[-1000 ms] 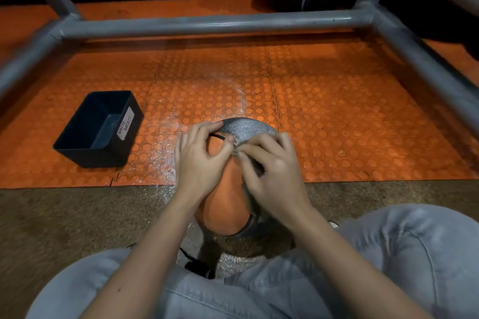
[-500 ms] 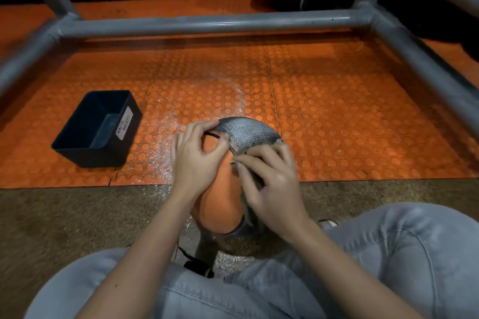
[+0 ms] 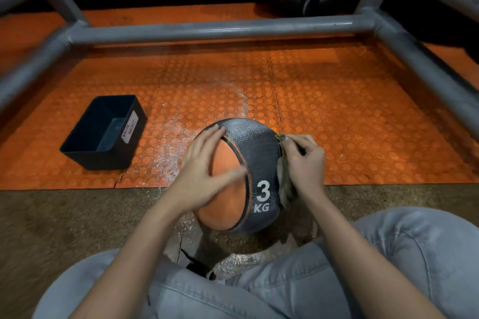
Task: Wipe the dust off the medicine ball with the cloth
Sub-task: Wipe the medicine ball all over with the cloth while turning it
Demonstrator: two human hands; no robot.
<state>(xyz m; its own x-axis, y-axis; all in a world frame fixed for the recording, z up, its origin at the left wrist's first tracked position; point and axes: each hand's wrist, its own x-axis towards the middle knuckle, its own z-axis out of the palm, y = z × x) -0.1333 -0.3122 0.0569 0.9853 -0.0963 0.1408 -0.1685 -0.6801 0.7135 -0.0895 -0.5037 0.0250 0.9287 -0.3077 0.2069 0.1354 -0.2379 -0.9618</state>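
Note:
The medicine ball [image 3: 255,160], orange with a dark grey textured band marked "3 KG", sits on the floor in front of my crossed legs. My left hand [image 3: 204,171] lies flat on its orange left side, fingers spread and slightly blurred. My right hand [image 3: 304,163] grips a brownish-grey cloth [image 3: 285,184] and presses it against the ball's right side; most of the cloth is hidden between the hand and the ball.
A dark blue bin [image 3: 105,132] labelled "waste basket" stands to the left on the orange studded mat [image 3: 350,116]. White dust [image 3: 168,155] is scattered on the mat beside the ball. Grey metal frame tubes [image 3: 207,30] run along the back and both sides.
Both hands were close together on top of the ball; now they have spread apart, left hand to the left side, right hand with the cloth to the right side. The "3 KG" mark now shows.

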